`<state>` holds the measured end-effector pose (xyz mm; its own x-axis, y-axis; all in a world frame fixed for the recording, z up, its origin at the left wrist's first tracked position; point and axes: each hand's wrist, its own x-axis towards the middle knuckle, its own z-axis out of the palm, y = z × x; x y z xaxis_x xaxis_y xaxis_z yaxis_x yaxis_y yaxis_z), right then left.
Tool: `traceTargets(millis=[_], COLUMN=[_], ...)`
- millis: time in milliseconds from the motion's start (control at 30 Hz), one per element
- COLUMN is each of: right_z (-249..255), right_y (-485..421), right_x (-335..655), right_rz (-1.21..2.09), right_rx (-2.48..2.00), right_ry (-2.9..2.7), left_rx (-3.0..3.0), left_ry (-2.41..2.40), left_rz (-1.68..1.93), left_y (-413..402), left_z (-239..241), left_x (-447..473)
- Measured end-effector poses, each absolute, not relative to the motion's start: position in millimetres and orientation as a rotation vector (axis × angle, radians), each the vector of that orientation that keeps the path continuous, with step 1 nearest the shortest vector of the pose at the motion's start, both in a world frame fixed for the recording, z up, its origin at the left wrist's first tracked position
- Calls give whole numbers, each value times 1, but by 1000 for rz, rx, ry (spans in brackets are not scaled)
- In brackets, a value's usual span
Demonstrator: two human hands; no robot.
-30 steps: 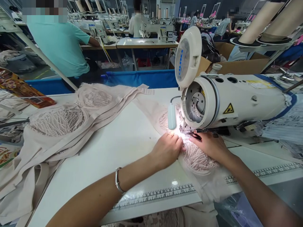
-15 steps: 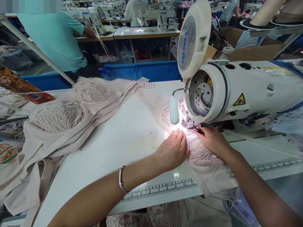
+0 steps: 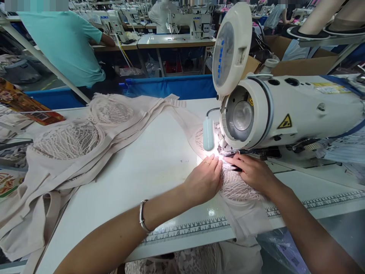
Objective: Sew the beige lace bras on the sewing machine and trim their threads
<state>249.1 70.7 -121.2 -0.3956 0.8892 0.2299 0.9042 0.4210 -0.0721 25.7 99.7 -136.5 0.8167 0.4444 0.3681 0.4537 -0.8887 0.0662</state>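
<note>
A pale pink lace bra (image 3: 239, 186) lies on the white table, its upper part under the head of a sewing machine (image 3: 296, 110). My left hand (image 3: 203, 179), fingers pressed together, pinches the bra's edge just in front of the lit needle area. On the other side my right hand (image 3: 255, 173) rests on the lace with its index finger stretched toward the needle. Dark pointed blades of thread snips (image 3: 236, 168) stick out from under its fingers; their handles are hidden. The needle itself is lost in the glare of the lamp (image 3: 208, 134).
More pale bras (image 3: 71, 139) are heaped at the table's left. A ruler strip (image 3: 188, 230) runs along the front edge, with further lace pieces (image 3: 196, 260) below it. The machine's round cover (image 3: 232, 49) stands raised. A person in a turquoise shirt (image 3: 61, 49) sits beyond.
The bra has slid a little forward under the machine head. Parts inside the round housing now look blurred, as if spinning. My right index finger has stretched out toward the needle, and the snips' blades have shifted.
</note>
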Motion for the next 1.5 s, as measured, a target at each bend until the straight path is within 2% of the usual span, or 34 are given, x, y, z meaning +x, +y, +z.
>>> traceTargets(millis=[300,767,1033,1500], right_z=[-120,-124,-128,-123], right_y=[69,71,73,71], right_x=[249,246,250,246], right_rz=[-147,-114,-61,-282], right_rx=[-1574,-1653,-1457,-1156], right_ry=[-2483,-2459,-2337,-2401], left_rx=[-3030,-3149,-3169,-3358], left_ry=[-650,-746,-866,-631], left_rz=[-637,-378,-575,-586], left_y=[118,141,92,120], left_z=[-137,-119,-121,-121], left_x=[14,5,34,20])
